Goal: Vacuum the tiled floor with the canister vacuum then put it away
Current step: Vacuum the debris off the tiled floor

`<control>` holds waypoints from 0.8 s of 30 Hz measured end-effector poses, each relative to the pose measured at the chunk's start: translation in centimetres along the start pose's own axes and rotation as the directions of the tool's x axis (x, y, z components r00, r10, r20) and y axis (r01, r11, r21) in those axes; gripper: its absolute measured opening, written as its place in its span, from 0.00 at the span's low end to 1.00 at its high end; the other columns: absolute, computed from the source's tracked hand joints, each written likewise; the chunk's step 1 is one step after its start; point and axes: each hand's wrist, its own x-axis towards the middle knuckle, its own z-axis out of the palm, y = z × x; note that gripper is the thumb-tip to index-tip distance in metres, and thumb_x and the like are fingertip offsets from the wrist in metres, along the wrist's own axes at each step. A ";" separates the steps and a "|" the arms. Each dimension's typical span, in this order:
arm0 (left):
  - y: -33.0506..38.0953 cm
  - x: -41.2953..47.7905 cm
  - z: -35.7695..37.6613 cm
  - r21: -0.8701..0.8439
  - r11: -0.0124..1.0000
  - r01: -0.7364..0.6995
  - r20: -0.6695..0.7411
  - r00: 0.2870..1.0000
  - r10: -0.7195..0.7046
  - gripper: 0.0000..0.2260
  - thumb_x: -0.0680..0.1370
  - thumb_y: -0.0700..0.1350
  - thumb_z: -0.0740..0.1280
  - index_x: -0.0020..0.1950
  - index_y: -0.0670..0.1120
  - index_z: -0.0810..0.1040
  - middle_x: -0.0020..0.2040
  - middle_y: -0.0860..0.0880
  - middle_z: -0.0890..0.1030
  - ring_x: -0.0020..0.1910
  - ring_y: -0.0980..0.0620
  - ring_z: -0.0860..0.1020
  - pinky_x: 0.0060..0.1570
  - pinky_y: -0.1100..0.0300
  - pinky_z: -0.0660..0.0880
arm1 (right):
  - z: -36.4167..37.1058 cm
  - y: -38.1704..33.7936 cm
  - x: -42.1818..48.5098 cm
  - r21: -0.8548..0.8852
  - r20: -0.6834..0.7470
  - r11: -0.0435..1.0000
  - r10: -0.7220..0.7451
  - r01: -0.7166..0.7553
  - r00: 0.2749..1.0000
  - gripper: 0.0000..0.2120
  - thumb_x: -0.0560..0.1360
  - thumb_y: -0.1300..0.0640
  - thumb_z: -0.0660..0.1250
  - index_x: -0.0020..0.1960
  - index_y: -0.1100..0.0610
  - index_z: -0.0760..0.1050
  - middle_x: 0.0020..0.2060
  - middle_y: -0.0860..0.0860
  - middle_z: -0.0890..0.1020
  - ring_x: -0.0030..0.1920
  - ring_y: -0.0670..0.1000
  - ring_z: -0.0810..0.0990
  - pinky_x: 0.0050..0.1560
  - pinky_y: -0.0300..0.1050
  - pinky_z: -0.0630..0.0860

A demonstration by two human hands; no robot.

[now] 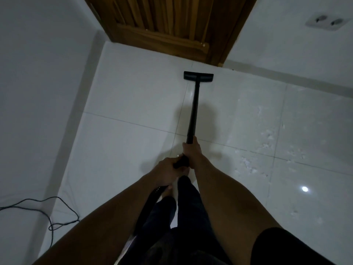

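Near the foot of the wooden door (pixel 162 25), the floor head (pixel 198 75) of the vacuum lies flat on the tiled floor (pixel 133 92), its wide edge set across the view and close to the threshold without touching it. The black wand (pixel 193 108) runs from that head straight back toward the person, its long axis almost in line with a grout seam, with the far end pointing at the door and the near end rising into the hands.

The right hand (pixel 191 148) is wrapped round the wand's lower end, fingers curled tight about the tube. Just behind it, the left hand (pixel 168 169) grips the black handle piece, where the hose (pixel 152 197) drops away beside the dark trouser legs. Both arms reach forward, the hands nearly touching each other.

White crumbs (pixel 248 167) are scattered over the tiles to the right of the wand, well apart from the head. A thin dark cable (pixel 57 211) loops on the floor at the left, by the wall. A double socket (pixel 327 22) sits in the right-hand wall.
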 end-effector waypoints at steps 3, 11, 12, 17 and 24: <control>1.8 2.4 -1.5 -0.041 0.999 -0.014 -0.021 1.000 0.013 0.18 0.81 0.54 0.66 0.71 0.53 0.74 0.43 0.50 0.82 0.24 0.65 0.73 0.23 0.74 0.67 | -0.5 -2.5 1.9 0.006 -0.002 1.000 0.003 -0.003 1.000 0.31 0.77 0.55 0.61 0.78 0.43 0.56 0.61 0.59 0.79 0.52 0.63 0.82 0.51 0.60 0.82; 4.0 6.5 -3.2 -0.034 0.998 0.061 -0.020 0.998 -0.062 0.07 0.81 0.53 0.66 0.58 0.57 0.77 0.36 0.52 0.79 0.24 0.59 0.75 0.27 0.60 0.75 | -1.3 -5.3 5.2 0.062 0.003 0.998 0.009 -0.009 1.000 0.31 0.78 0.54 0.63 0.77 0.39 0.57 0.48 0.54 0.78 0.41 0.56 0.80 0.48 0.56 0.81; 3.8 6.9 -3.3 -0.012 0.998 0.064 -0.013 0.998 -0.064 0.10 0.81 0.54 0.66 0.60 0.54 0.79 0.38 0.51 0.81 0.28 0.56 0.78 0.32 0.57 0.78 | -1.3 -5.2 5.4 0.096 0.014 0.995 0.012 -0.013 1.000 0.30 0.78 0.56 0.63 0.77 0.39 0.59 0.46 0.54 0.79 0.38 0.56 0.79 0.45 0.55 0.81; 3.5 7.0 -3.4 0.006 0.994 0.110 -0.013 0.994 -0.110 0.14 0.81 0.55 0.65 0.63 0.51 0.79 0.38 0.48 0.81 0.32 0.51 0.79 0.34 0.54 0.79 | -0.9 -6.0 5.9 0.214 0.030 0.973 0.077 -0.082 0.997 0.29 0.77 0.63 0.61 0.73 0.40 0.64 0.45 0.56 0.78 0.34 0.55 0.78 0.40 0.54 0.83; 2.6 4.9 -2.8 -0.044 0.995 0.089 -0.042 0.995 -0.091 0.18 0.81 0.55 0.66 0.69 0.53 0.74 0.34 0.50 0.77 0.24 0.55 0.75 0.25 0.60 0.74 | 0.5 -5.0 4.8 -0.005 -0.118 0.999 -0.036 0.035 0.992 0.27 0.76 0.43 0.61 0.74 0.35 0.60 0.55 0.52 0.82 0.50 0.60 0.84 0.51 0.60 0.82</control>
